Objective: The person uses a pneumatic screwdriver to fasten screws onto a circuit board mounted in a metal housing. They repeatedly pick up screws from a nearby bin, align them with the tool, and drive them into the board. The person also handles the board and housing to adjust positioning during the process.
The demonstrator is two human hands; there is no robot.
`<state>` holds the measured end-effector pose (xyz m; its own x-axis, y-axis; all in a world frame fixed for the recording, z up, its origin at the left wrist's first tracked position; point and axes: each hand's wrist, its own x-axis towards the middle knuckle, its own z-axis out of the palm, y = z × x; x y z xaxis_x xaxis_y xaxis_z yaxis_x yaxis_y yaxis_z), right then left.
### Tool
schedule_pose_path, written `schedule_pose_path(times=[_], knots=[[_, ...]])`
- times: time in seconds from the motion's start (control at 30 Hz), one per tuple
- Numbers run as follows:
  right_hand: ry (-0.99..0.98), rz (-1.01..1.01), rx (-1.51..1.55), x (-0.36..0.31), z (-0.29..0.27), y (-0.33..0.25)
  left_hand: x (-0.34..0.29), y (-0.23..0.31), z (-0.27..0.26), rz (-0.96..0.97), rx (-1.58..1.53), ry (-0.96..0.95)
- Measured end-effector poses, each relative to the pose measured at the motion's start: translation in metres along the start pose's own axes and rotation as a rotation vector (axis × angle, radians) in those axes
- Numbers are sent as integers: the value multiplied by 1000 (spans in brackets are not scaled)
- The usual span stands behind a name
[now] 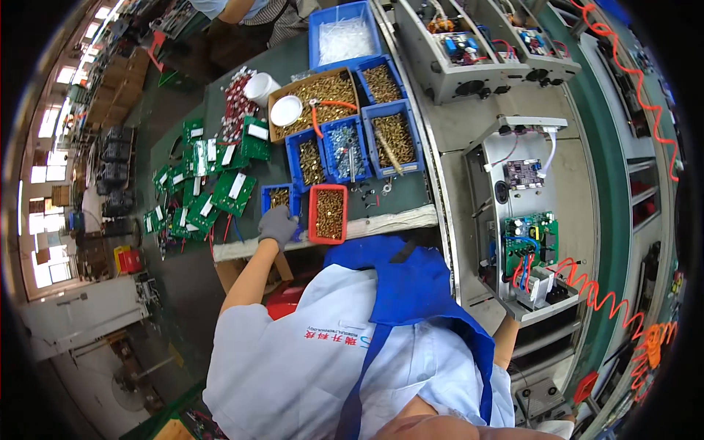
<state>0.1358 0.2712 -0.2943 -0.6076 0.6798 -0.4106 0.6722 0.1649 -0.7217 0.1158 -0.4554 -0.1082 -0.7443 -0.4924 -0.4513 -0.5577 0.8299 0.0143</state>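
Observation:
My left hand point(278, 226), in a grey glove, is at the near side of a small blue bin point(267, 196) of brass-coloured parts. Its fingers are curled in at the bin; what they hold, if anything, is too small to make out. Just to the right stands a red bin point(328, 238) full of small brass-coloured parts. My right forearm point(504, 342) reaches up to the near end of an open metal chassis point(490, 282), whose edge hides the right hand. Inside the chassis are a green circuit board point(541, 229), a smaller dark board point(523, 174) and red and blue wires.
Several blue bins point(416, 139) of fasteners and a cardboard tray point(275, 95) stand farther back. Green circuit boards point(233, 192) lie piled at left. More metal chassis point(455, 77) stand at far right. A coiled orange hose point(598, 293) hangs at right. Another person's arm point(236, 10) shows at the top.

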Motion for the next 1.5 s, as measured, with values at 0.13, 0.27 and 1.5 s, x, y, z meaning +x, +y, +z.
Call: schedule_pose_path(times=[0.13, 0.27, 1.5], knots=[[-52, 89, 235, -5, -5, -2, 29, 67, -65, 342, -98, 280], [-154, 209, 681, -7, -36, 25, 141, 184, -84, 778, -47, 502], [-171, -966, 1417, -220, -75, -334, 87, 341, -91, 795, -1591, -1290]])
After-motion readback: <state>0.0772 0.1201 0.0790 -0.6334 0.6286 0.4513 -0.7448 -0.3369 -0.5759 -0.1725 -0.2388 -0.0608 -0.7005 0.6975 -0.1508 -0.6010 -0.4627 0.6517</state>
